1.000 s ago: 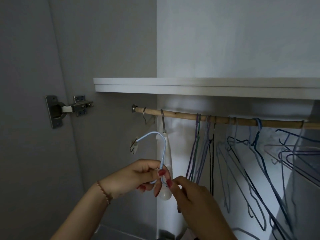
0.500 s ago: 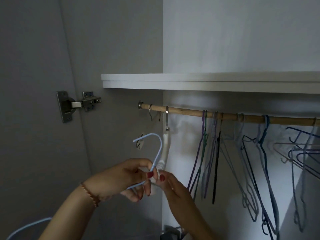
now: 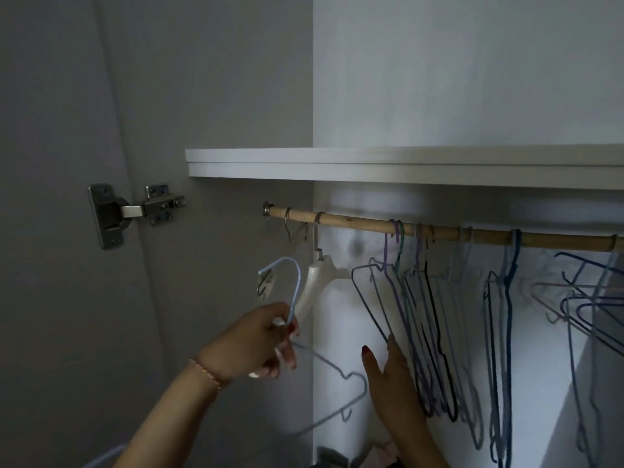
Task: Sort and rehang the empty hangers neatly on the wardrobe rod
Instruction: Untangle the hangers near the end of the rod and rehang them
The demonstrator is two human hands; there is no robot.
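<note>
My left hand (image 3: 258,342) grips a light blue wire hanger (image 3: 296,288) at its neck, hook up, below the left end of the wooden rod (image 3: 358,221). Its body trails down to the right. My right hand (image 3: 393,376) is open, fingers flat against the left side of a bunch of purple, green and black wire hangers (image 3: 413,315) hanging from the rod. A white plastic hanger (image 3: 315,282) hangs between my hands. More blue wire hangers (image 3: 503,319) hang further right.
A white shelf (image 3: 371,165) runs just above the rod. The wardrobe's side wall is on the left, with a metal door hinge (image 3: 130,212) on it. A small metal hook (image 3: 287,224) hangs near the rod's left end. Tangled hangers (image 3: 587,309) crowd the far right.
My right hand let go of the light blue hanger and moved right, onto the bunch of wire hangers. The left hand kept the hanger and stayed low. The view shifted slightly.
</note>
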